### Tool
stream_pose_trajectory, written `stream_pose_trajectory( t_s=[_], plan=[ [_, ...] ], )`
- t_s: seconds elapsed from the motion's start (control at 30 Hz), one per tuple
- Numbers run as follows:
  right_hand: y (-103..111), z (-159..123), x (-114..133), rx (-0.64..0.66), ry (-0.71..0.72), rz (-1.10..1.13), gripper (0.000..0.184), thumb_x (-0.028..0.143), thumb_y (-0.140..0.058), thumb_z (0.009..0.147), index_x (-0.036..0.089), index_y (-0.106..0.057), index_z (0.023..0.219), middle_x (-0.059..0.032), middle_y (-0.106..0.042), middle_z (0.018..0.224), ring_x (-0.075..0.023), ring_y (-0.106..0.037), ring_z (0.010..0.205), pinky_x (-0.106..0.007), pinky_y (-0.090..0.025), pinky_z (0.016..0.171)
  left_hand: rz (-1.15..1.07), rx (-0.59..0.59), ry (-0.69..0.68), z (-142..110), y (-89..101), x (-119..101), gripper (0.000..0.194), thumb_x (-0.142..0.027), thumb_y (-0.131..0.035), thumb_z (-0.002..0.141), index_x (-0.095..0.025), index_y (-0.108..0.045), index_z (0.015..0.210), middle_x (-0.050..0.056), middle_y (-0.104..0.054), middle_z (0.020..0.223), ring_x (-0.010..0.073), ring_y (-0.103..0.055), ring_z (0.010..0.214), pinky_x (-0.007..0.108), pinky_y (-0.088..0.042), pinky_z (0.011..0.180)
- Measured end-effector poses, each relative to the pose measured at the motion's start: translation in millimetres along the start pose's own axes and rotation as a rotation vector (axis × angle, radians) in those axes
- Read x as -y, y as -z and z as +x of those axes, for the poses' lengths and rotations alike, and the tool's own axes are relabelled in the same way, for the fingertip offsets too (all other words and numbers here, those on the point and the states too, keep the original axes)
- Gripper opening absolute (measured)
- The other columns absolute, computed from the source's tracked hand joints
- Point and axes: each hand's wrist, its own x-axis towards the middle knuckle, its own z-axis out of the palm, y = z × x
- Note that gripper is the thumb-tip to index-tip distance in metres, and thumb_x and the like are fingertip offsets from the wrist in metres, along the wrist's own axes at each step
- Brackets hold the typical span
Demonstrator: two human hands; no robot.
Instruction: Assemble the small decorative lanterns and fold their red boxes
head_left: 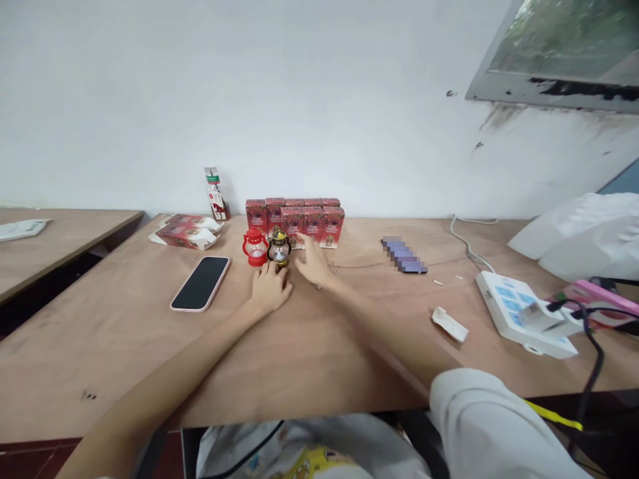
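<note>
A small red toy lantern [255, 249] and a black-and-gold toy lantern [279, 249] stand side by side, upright, on the wooden table. My left hand [269, 289] rests on the tabletop just in front of them, its fingers apart and the fingertips close to the black-and-gold one's base; contact is unclear. Right of that lantern, my right hand [312, 263] reaches forward with fingers stretched out, in front of several small red boxes [313, 223]. These stand in two rows against the wall. Whether the right fingertips touch a box cannot be made out.
Opened red cartons [184, 231] lie at the left, near a bottle [216, 194]. A phone with a pink edge [201, 284] lies left of my hands, another phone [403, 255] to the right. A white power strip [524, 313] with cables and a torn white scrap [450, 324] sit farther right.
</note>
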Motion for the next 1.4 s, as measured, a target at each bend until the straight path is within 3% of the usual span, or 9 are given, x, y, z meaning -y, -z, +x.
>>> stream_pose_trajectory(
  t_s=[0.17,0.37,0.47,0.6,0.77,0.97,1.17,1.3,1.4],
  plan=[
    [24.5,56.3,-0.6,-0.02,0.046,-0.267,0.062,0.004,-0.045,0.07,0.008,-0.041,0.132,-0.0168,-0.048,0.135,-0.0301,-0.04,0.125,-0.047,-0.032,0.105,-0.036,0.03,0.049,10.3,-4.3,10.4,0.041,-0.037,-0.04,0.087,-0.02,-0.054,0.122,0.017,-0.049,0.121,0.0326,-0.045,0.113,0.051,-0.04,0.089],
    [42.7,119.0,-14.5,0.324,0.153,-0.535,0.054,0.015,-0.066,0.065,0.011,-0.054,0.117,-0.0167,-0.051,0.133,-0.0352,-0.028,0.134,-0.057,-0.018,0.108,-0.113,0.094,0.051,15.1,-5.1,19.9,0.044,-0.039,-0.041,0.087,-0.022,-0.05,0.126,0.017,-0.045,0.126,0.0346,-0.041,0.118,0.059,-0.036,0.092],
    [42.9,132.8,-15.2,0.384,0.186,-0.542,0.043,0.025,-0.071,0.066,0.013,-0.059,0.105,-0.0152,-0.057,0.125,-0.0339,-0.035,0.13,-0.054,-0.023,0.106,-0.148,0.114,0.049,17.8,-5.7,24.1,0.043,-0.039,-0.042,0.086,-0.022,-0.049,0.126,0.015,-0.046,0.123,0.0341,-0.041,0.118,0.059,-0.034,0.094],
    [42.3,132.3,-6.6,0.362,0.168,-0.496,0.044,0.032,-0.072,0.07,0.014,-0.057,0.107,-0.0132,-0.061,0.115,-0.0318,-0.049,0.113,-0.049,-0.034,0.097,-0.151,0.115,0.055,19.2,-6.4,25.2,0.044,-0.04,-0.041,0.087,-0.022,-0.048,0.126,0.016,-0.046,0.124,0.0347,-0.04,0.119,0.059,-0.034,0.094],
    [48.4,129.1,0.9,0.31,0.113,-0.516,0.062,0.041,-0.074,0.067,0.013,-0.052,0.118,-0.0129,-0.06,0.115,-0.0345,-0.046,0.111,-0.047,-0.033,0.095,-0.152,0.127,0.053,17.8,-4.4,24.2,0.042,-0.041,-0.041,0.087,-0.023,-0.049,0.124,0.015,-0.047,0.124,0.033,-0.042,0.116,0.057,-0.035,0.093],
    [88.0,140.5,8.6,0.143,0.038,-0.442,0.05,0.047,-0.065,0.074,0.011,-0.059,0.108,-0.0135,-0.053,0.11,-0.0316,-0.049,0.103,-0.048,-0.036,0.093,-0.136,0.108,0.043,18.3,-8.4,26.5,0.042,-0.04,-0.041,0.087,-0.022,-0.049,0.124,0.016,-0.048,0.124,0.0345,-0.042,0.117,0.056,-0.035,0.093],
    [109.3,91.3,18.6,-0.253,-0.095,-0.041,0.039,0.048,-0.059,0.077,0.013,-0.057,0.096,-0.0098,-0.05,0.105,-0.0237,-0.052,0.097,-0.044,-0.041,0.091,-0.123,0.086,-0.006,12.2,-8.2,20.0,0.043,-0.035,-0.036,0.089,-0.016,-0.047,0.127,0.019,-0.047,0.128,0.0345,-0.041,0.12,0.057,-0.033,0.096],
    [66.6,12.1,20.0,-0.248,-0.21,0.394,0.038,0.05,-0.059,0.076,0.02,-0.052,0.097,-0.0053,-0.058,0.098,-0.0201,-0.055,0.092,-0.04,-0.045,0.089,-0.22,0.107,-0.063,-3.3,-7.2,22.9,0.055,-0.043,-0.042,0.087,-0.013,-0.041,0.133,0.018,-0.049,0.132,0.0317,-0.043,0.124,0.051,-0.034,0.101],
    [26.1,-44.7,22.7,-0.234,-0.298,0.568,0.04,0.05,-0.058,0.077,0.021,-0.049,0.104,-0.0063,-0.06,0.103,-0.0203,-0.057,0.095,-0.039,-0.046,0.091,-0.582,0.083,-0.082,-20.6,-6.2,35.9,0.065,-0.053,-0.044,0.084,-0.017,-0.035,0.137,0.016,-0.044,0.14,0.0307,-0.042,0.129,0.048,-0.036,0.104]
  ],
)
